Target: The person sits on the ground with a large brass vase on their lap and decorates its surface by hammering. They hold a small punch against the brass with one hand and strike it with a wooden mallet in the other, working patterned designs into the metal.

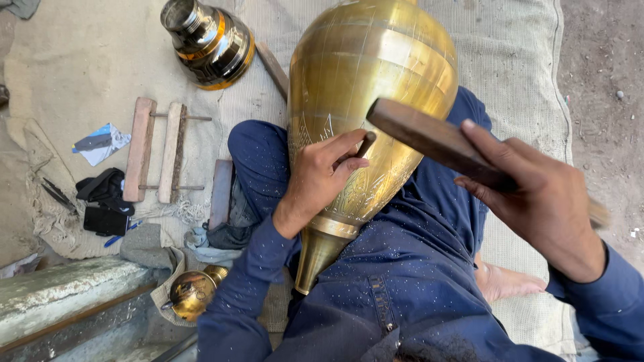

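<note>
We steady a large brass vase point(372, 100), heavy, rigid and slick, across our lap; left hand point(322, 177) pinches a chisel point(365, 144), right hand point(543, 198) grips a wooden mallet point(436, 141).

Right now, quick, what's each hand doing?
Left hand: closed, fingers pinching a small chisel against the brass vase.
Right hand: closed around a wooden mallet.
</note>
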